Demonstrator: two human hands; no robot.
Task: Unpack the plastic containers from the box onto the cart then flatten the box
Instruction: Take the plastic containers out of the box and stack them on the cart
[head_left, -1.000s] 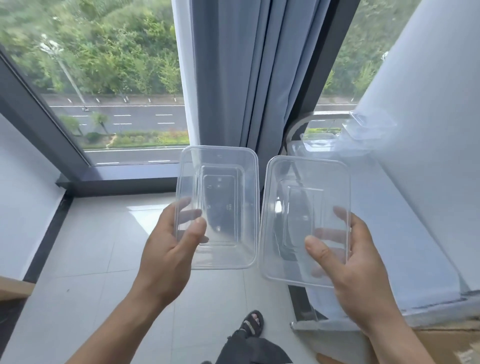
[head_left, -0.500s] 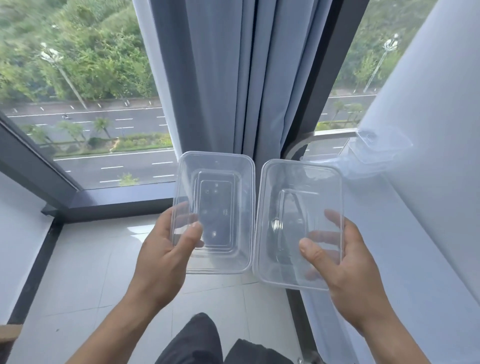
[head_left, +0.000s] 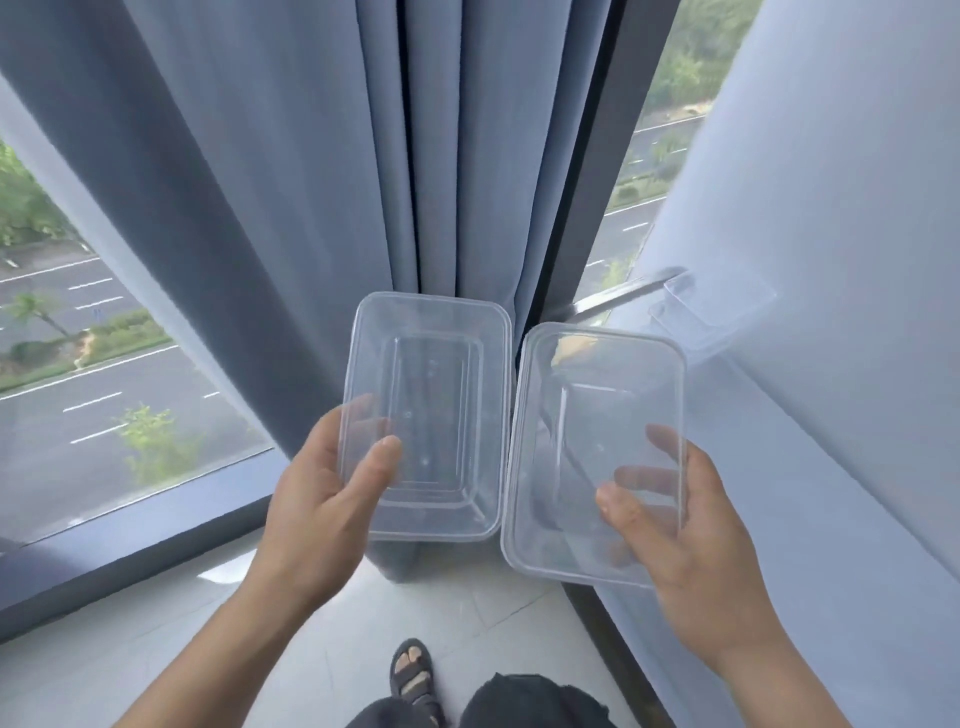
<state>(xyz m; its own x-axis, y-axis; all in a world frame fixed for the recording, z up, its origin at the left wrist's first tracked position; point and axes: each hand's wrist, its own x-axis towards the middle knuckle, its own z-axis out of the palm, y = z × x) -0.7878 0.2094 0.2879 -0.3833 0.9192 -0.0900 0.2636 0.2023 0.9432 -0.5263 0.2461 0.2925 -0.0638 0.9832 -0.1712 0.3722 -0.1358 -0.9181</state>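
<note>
From the head camera, the left hand (head_left: 322, 499) pinches the near left corner of one clear plastic container (head_left: 441, 374), thumb laid over the rim into the inside and the other fingers showing through the wall from behind. The right hand (head_left: 691, 551) pinches a second clear container (head_left: 587, 395) the same way at its near right edge. Both tubs are held up in the air in front of the blue curtain (head_left: 291, 208), open sides toward the camera, their long rims side by side and just about touching. They are above the tiled floor (head_left: 467, 613) and not yet over the pale cart top (head_left: 810, 493) at the right, where more clear containers (head_left: 711, 317) already lie near a metal rail (head_left: 618, 296). The box is out of sight. Judging by how a corner pinch carries each one, these tubs are very light. The thin walls probably flex and may crackle under a hard squeeze, and the smooth plastic looks slick. The stiffest place to take hold is likely the rolled rim, near a corner, with the thumb inside and fingers outside as now. Being so light, they could slide or tip if set down carelessly, so nesting them or placing them flat on the base seems wise.
</note>
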